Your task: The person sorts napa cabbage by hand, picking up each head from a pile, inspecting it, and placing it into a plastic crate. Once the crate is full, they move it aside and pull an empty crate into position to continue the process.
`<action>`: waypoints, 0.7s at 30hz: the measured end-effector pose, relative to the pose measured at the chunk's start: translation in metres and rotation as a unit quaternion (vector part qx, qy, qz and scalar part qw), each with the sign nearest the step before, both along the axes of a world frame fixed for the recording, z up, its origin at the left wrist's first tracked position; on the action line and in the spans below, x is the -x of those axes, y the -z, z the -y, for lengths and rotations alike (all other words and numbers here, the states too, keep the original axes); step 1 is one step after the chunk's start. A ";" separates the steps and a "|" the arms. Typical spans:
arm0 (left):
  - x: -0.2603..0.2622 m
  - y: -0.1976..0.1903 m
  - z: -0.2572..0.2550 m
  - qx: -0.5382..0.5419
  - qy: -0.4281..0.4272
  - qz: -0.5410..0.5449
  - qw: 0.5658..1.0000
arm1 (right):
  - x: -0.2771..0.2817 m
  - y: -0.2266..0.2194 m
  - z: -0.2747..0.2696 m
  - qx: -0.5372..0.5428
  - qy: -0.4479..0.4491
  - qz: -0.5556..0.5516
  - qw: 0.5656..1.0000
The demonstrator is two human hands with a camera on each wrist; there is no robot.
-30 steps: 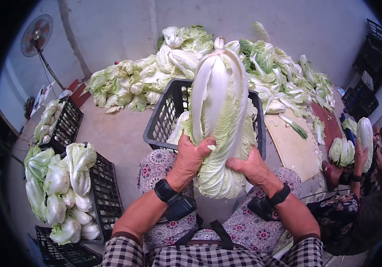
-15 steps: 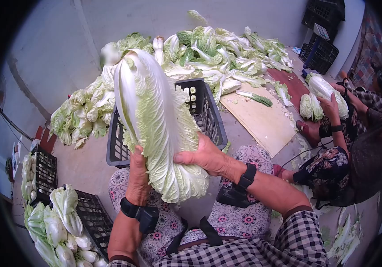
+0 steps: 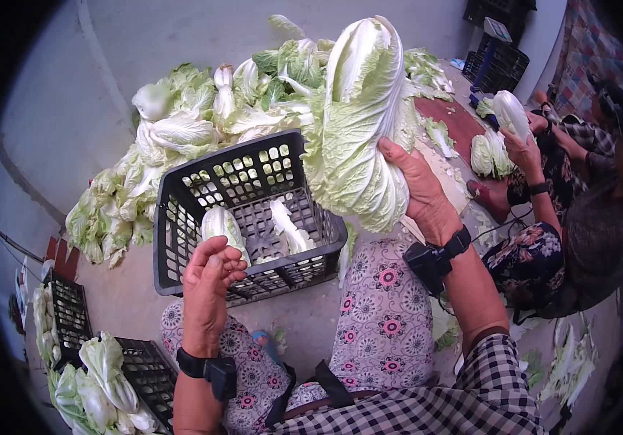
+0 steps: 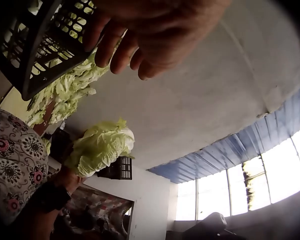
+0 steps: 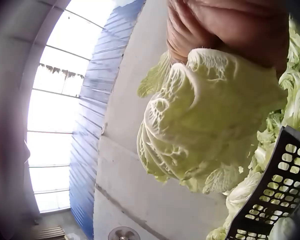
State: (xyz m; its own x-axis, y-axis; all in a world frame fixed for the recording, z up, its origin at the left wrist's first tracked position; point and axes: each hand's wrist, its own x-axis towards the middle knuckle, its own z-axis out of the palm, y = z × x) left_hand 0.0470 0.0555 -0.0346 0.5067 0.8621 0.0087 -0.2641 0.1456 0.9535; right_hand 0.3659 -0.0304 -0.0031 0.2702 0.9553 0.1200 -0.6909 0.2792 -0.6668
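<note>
In the head view a large napa cabbage [image 3: 366, 123] stands raised in my right hand [image 3: 427, 192], whose thumb lies across its leaves. The right wrist view has the leafy end of the cabbage [image 5: 205, 120] close up, under the right hand [image 5: 230, 25]. My left hand [image 3: 208, 290] holds nothing; its fingers are loosely bent near the front rim of a black crate [image 3: 253, 148]. Inside that crate lie a smaller cabbage [image 3: 223, 230] and a pale leaf piece [image 3: 291, 228]. The left wrist view also has the left hand [image 4: 155, 35] with nothing in it.
Behind the crate a heap of cabbage leaves [image 3: 119, 196] lines the wall. At lower left, cabbages [image 3: 101, 384] fill another crate. To the right another person [image 3: 587, 225] holds a cabbage [image 3: 511, 116] beside a red-brown board [image 3: 456, 127].
My left hand has let go of the large cabbage and moved left. The right hand has carried the cabbage up and right, uncovering the crate's inside. The head view has shifted.
</note>
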 end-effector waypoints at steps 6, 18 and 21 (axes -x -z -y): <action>-0.008 0.006 -0.004 0.016 0.021 -0.029 0.999 | -0.068 0.078 0.014 0.061 0.130 -0.043 0.989; -0.024 0.014 -0.014 0.016 0.051 -0.070 0.996 | -0.157 0.204 0.036 0.266 0.300 -0.010 0.916; -0.026 0.013 -0.014 0.019 0.062 -0.072 0.995 | -0.160 0.203 0.034 0.438 0.363 0.108 0.815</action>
